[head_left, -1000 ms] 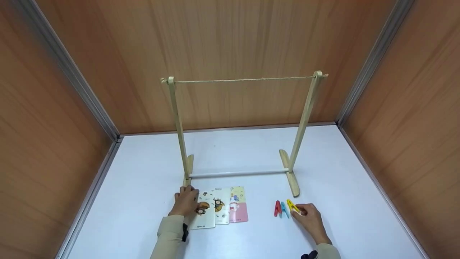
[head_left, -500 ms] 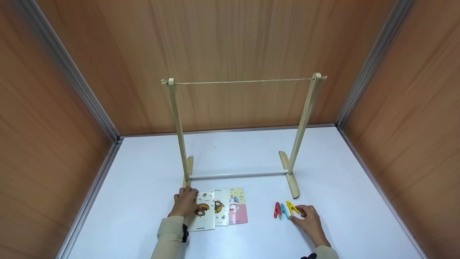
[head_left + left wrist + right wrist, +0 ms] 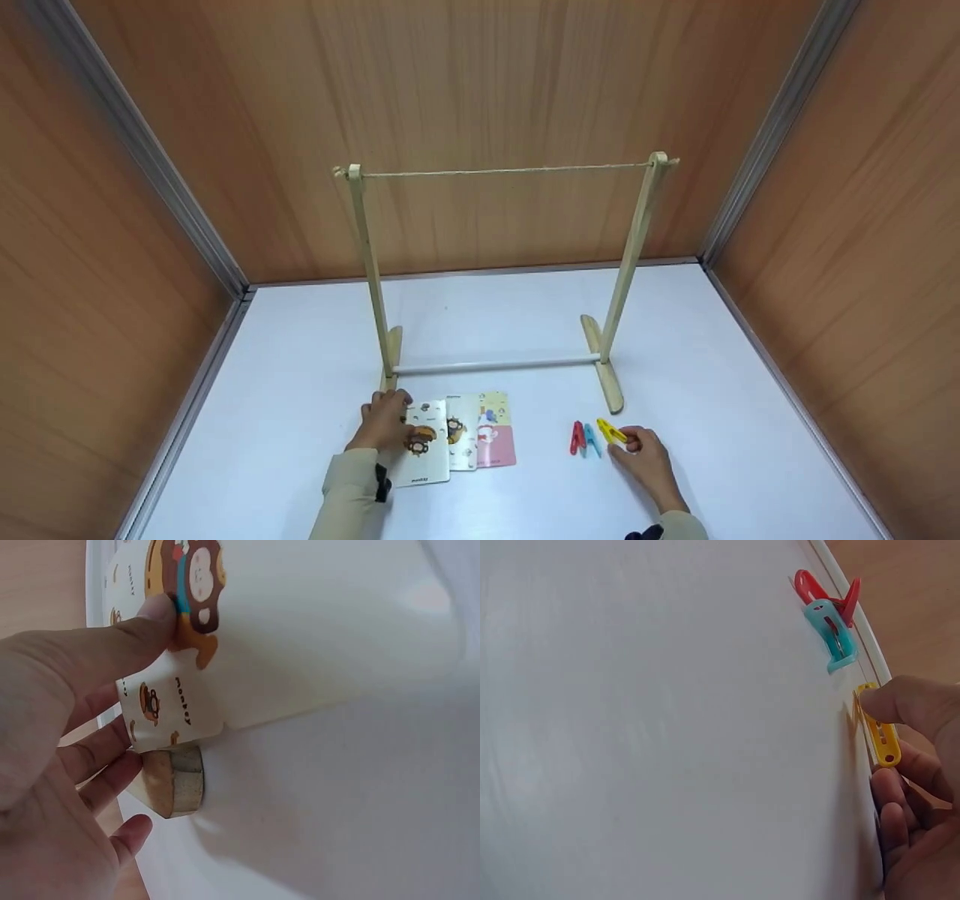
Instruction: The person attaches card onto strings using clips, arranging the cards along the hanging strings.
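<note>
My left hand pinches the left edge of a white monkey-printed card, thumb on its face and other fingers behind the edge. That card overlaps a second white monkey card, with a pink and yellow card at its right. A yellow clothespin is between the thumb and fingers of my right hand, close over the white table. Just left of it lie a blue clothespin and a red clothespin, side by side.
Behind the cards stands a wooden frame with a string tied across its top and a white rod low down. Its left foot reaches my left fingers. Wood-grain panels enclose the white table.
The yellow clothespin has turned slightly in my right fingers, its legs spreading apart and then coming together. The monkey card in my left hand has shifted slightly toward me.
</note>
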Action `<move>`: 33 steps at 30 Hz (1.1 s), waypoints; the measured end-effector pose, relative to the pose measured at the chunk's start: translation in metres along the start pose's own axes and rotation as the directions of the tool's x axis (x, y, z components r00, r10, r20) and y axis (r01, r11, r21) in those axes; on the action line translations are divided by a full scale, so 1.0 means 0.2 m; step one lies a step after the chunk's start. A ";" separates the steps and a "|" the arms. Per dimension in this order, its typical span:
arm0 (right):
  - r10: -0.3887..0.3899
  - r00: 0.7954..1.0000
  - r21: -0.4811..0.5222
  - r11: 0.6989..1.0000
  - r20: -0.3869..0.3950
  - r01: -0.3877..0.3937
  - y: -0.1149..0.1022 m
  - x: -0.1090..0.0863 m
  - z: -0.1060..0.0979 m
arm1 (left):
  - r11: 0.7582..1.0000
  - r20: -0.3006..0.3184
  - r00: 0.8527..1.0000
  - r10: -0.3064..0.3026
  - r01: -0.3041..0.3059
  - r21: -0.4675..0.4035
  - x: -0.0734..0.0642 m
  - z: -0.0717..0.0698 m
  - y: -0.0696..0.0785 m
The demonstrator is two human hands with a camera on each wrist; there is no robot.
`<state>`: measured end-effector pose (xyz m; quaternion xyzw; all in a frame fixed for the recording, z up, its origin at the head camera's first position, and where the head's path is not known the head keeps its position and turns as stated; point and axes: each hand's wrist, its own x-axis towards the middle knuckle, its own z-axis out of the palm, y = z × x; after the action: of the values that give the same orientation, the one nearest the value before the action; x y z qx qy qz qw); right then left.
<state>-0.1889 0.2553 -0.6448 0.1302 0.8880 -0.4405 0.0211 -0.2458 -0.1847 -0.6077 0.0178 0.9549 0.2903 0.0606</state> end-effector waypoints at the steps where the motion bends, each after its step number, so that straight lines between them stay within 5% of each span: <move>1: 0.007 1.000 0.006 1.000 0.002 -0.007 0.00 0.00 0.00 | 1.000 0.001 1.000 0.001 -0.001 -0.009 0.00 -0.01 0.00; 7: 0.052 0.999 0.018 0.998 0.014 -0.052 -0.02 0.00 -0.01 | 0.995 0.013 1.000 -0.005 0.007 -0.102 0.00 -0.03 0.00; 13: 0.057 0.998 0.021 0.998 0.014 -0.057 -0.02 0.01 0.00 | 0.963 0.061 0.998 0.007 0.010 -0.268 0.00 -0.04 0.00; 24: 0.145 0.989 0.080 0.986 0.018 -0.146 -0.03 0.01 0.00 | 0.903 0.078 0.996 0.042 -0.004 -0.431 -0.02 -0.03 0.01; 33: 0.176 0.984 0.118 0.977 0.035 -0.178 -0.04 0.02 -0.01 | 0.866 0.097 0.995 0.007 0.042 -0.499 -0.02 -0.04 0.04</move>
<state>-0.1940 0.2525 -0.6386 0.2045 0.8444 -0.4912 0.0630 -0.2426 -0.1838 -0.5962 0.0065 0.8431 0.5260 0.1111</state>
